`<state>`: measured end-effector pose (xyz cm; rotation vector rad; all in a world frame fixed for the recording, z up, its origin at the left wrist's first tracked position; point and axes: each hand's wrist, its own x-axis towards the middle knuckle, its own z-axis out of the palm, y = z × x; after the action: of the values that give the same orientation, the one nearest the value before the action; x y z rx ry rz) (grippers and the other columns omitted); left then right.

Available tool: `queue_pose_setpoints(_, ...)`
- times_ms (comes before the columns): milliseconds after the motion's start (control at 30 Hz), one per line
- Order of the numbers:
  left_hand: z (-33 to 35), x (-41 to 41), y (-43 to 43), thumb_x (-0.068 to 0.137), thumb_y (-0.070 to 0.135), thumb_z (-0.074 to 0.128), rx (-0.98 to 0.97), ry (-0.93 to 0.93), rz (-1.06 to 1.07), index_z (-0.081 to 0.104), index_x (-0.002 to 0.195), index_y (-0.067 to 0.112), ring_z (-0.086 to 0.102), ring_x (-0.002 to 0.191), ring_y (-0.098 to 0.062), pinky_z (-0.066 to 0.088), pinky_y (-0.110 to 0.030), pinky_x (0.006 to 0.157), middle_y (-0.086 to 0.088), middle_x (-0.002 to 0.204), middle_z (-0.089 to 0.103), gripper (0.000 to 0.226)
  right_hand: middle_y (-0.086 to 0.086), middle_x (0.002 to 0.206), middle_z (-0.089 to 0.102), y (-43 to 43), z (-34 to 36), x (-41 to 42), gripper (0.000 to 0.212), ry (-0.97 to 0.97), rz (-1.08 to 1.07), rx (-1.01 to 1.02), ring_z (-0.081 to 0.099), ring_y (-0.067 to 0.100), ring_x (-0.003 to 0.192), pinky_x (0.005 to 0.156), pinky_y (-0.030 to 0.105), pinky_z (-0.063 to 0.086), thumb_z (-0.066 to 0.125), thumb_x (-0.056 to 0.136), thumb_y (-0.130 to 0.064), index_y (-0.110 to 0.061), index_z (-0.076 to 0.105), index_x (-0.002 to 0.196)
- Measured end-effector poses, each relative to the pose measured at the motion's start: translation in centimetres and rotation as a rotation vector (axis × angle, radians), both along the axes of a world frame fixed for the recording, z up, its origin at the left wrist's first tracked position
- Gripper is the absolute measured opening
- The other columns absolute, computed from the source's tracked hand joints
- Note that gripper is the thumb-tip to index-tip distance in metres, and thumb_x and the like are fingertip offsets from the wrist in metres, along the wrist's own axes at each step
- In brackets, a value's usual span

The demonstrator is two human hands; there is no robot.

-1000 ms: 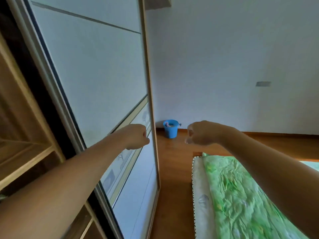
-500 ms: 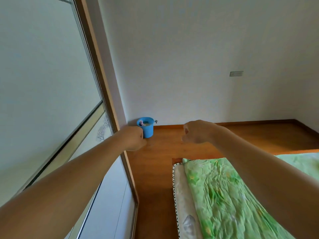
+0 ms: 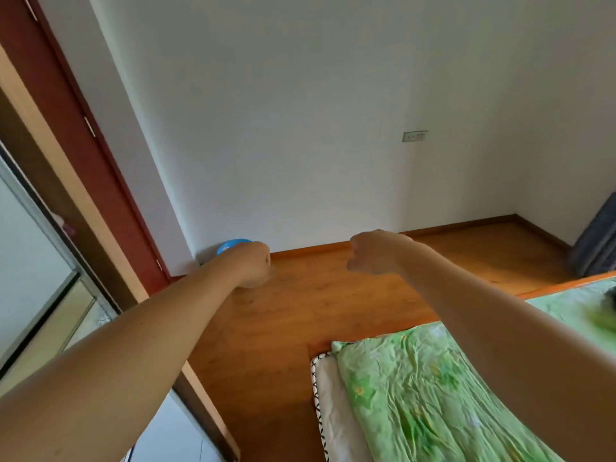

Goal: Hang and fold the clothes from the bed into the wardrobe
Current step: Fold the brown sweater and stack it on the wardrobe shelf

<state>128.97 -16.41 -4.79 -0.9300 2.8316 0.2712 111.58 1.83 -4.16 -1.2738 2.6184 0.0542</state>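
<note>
Two fists, left hand (image 3: 253, 265) and right hand (image 3: 376, 251), curled on nothing over the floor (image 3: 300, 315); wardrobe (image 3: 30, 248) at left, bed (image 3: 328, 395) at lower right. Clothes: perhaps the blurred dark shape (image 3: 611, 296) at the bed's far edge. Likely risk: grabbing quilt (image 3: 433, 411) with garment, since both lie touching

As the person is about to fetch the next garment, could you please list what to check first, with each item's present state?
1. Free left hand: ok; it is curled and holds nothing.
2. Free right hand: ok; curled, nothing in it.
3. Garment in sight on the bed: cannot tell; only a dark blurred shape shows at the right edge.
4. Passable floor beside the bed: ok; only a blue bucket shows, by the wall.
5. Open wardrobe: cannot tell; only its sliding door shows.
</note>
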Motion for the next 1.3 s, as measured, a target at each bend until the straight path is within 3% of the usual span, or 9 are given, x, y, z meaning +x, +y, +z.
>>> queue_pose_setpoints(67,-0.4,-3.2,-2.3,0.097,0.027,0.052,0.007,-0.003,-0.031,0.062,0.094,0.011,0.06,0.086,-0.021,0.043,-0.03,0.069,-0.006,0.092,0.06,0.019,-0.001,0.108,0.06,-1.7,-0.3,-2.3,0.037,0.001,-0.039,0.001,0.06,0.02,0.095,0.072,0.032,0.05,0.052,0.093,-0.038,-0.02,0.054,0.125)
queue_pose_setpoints(233,-1.6,-11.5,-5.6,0.098,0.031,0.051,0.014,-0.037,-0.115,0.063,0.113,0.013,0.061,0.1,-0.022,0.045,-0.03,0.08,-0.006,0.111,0.064,0.025,0.004,0.127,0.06,-4.4,-1.0,-8.1,0.046,0.005,-0.125,0.024,0.06,0.026,0.109,0.093,0.041,0.054,0.047,0.095,-0.04,-0.019,0.051,0.136)
queue_pose_setpoints(333,-2.5,-16.5,-7.0,0.096,0.03,0.051,0.013,-0.035,-0.178,0.062,0.108,0.015,0.061,0.093,-0.02,0.049,-0.031,0.078,-0.004,0.104,0.065,0.022,0.004,0.131,0.06,-5.2,-1.7,-11.8,0.049,0.001,-0.192,0.012,0.059,0.028,0.113,0.093,0.043,0.053,0.05,0.095,-0.042,-0.019,0.049,0.139)
queue_pose_setpoints(467,-4.1,-23.5,-9.8,0.093,0.03,0.052,0.003,-0.014,-0.229,0.063,0.1,0.018,0.061,0.084,-0.016,0.05,-0.03,0.072,-0.002,0.095,0.065,0.018,0.0,0.121,0.062,-6.9,-2.8,-17.9,0.045,-0.024,-0.267,-0.01,0.061,0.023,0.105,0.09,0.041,0.055,0.053,0.093,-0.041,-0.02,0.055,0.133)
queue_pose_setpoints(600,-5.0,-30.1,-13.4,0.091,0.031,0.053,0.011,-0.016,-0.267,0.065,0.103,0.017,0.064,0.09,-0.021,0.055,-0.038,0.083,-0.006,0.102,0.068,0.022,0.001,0.121,0.063,-10.0,-3.9,-24.0,0.043,-0.024,-0.306,-0.029,0.061,0.023,0.105,0.089,0.041,0.055,0.055,0.094,-0.04,-0.019,0.056,0.132)
queue_pose_setpoints(700,-5.1,-34.7,-16.3,0.091,0.034,0.054,0.002,-0.032,-0.308,0.065,0.102,0.018,0.065,0.091,-0.021,0.055,-0.038,0.081,-0.005,0.102,0.068,0.023,0.003,0.123,0.062,-12.7,-4.3,-28.1,0.044,-0.052,-0.325,-0.021,0.061,0.026,0.108,0.09,0.043,0.054,0.055,0.094,-0.04,-0.019,0.055,0.133)
queue_pose_setpoints(833,-5.9,-40.6,-20.3,0.089,0.036,0.054,0.003,-0.043,-0.35,0.066,0.101,0.019,0.066,0.09,-0.022,0.056,-0.039,0.081,-0.005,0.101,0.069,0.024,-0.002,0.107,0.063,-15.8,-5.0,-32.7,0.036,-0.058,-0.372,-0.034,0.061,0.022,0.095,0.076,0.037,0.054,0.057,0.094,-0.041,-0.02,0.059,0.123)
queue_pose_setpoints(967,-7.2,-46.9,-24.2,0.087,0.037,0.055,0.003,-0.049,-0.413,0.063,0.095,0.023,0.064,0.085,-0.018,0.056,-0.039,0.079,0.0,0.094,0.066,0.018,-0.004,0.099,0.062,-17.9,-6.0,-36.8,0.031,-0.064,-0.44,-0.019,0.061,0.02,0.089,0.073,0.036,0.054,0.056,0.092,-0.041,-0.021,0.061,0.116)
queue_pose_setpoints(1300,-10.5,-65.9,-34.9,0.091,0.037,0.055,0.011,-0.012,-0.732,0.061,0.104,0.026,0.06,0.086,-0.013,0.058,-0.035,0.08,0.005,0.097,0.062,0.018,-0.002,0.107,0.065,-27.8,-9.3,-48.6,0.036,-0.113,-0.722,-0.014,0.063,0.021,0.095,0.084,0.04,0.058,0.056,0.094,-0.037,-0.018,0.063,0.124)
